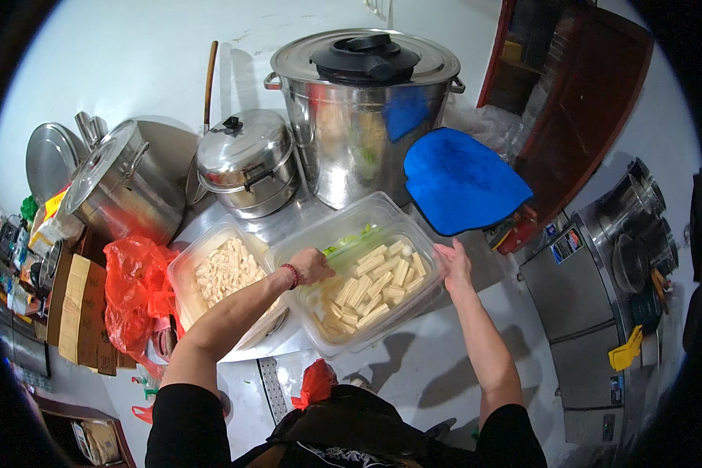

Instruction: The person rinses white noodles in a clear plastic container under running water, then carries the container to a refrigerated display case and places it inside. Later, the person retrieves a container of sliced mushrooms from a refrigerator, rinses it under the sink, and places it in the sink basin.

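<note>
A translucent plastic tub (313, 324) in front of me holds short pale ridged sticks of food (380, 278), with some green vegetable (357, 234) behind them. My left hand (313, 266), a red bead bracelet at its wrist, is curled over the tub's left part; what its fingers grip is hidden. At the tub's right wall my right hand (456, 266) grips the edge, thumb and fingers around it. Left of this tub stands a second translucent tub (181, 275) with pale cut strips (228, 272), partly covered by my left forearm.
Behind the tubs stand a large steel stockpot (351, 140), a steamer pot (245, 164) and another stockpot (134, 187). A blue cloth pad (465, 181) is at the right. Red plastic bags (134, 292) and a cardboard box (82, 310) lie left; a steel refrigerator (573, 292) stands far right.
</note>
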The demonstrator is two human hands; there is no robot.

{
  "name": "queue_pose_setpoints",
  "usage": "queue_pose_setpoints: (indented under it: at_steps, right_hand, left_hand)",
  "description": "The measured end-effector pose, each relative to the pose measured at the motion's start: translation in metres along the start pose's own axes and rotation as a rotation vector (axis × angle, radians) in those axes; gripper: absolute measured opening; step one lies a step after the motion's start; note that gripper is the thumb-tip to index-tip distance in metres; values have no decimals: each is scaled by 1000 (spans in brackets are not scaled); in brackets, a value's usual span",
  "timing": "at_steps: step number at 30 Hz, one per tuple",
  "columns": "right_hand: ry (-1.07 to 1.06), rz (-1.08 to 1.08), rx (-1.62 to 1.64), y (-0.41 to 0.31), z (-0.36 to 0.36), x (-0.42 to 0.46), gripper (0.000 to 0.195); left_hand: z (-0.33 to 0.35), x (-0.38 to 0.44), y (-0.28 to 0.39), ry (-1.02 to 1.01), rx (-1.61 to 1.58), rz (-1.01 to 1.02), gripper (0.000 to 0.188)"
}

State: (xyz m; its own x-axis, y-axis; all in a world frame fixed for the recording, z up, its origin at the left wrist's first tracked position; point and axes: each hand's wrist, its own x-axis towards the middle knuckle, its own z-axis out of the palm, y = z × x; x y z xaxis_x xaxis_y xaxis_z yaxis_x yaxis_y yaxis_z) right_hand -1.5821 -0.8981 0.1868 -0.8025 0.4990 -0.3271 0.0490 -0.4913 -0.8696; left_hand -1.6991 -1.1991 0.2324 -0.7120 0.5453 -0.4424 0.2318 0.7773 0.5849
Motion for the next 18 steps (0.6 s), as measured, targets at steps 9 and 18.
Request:
queue_pose_setpoints:
  at_steps: [9,18]
  right_hand:
    - [62,51,363,22,-18,3,29]
    - [315,-143,373,56,27,-64,8]
  left_hand:
    - [13,1,-9,66,-51,118,24]
    - [3,-9,4,111,-47,162,26]
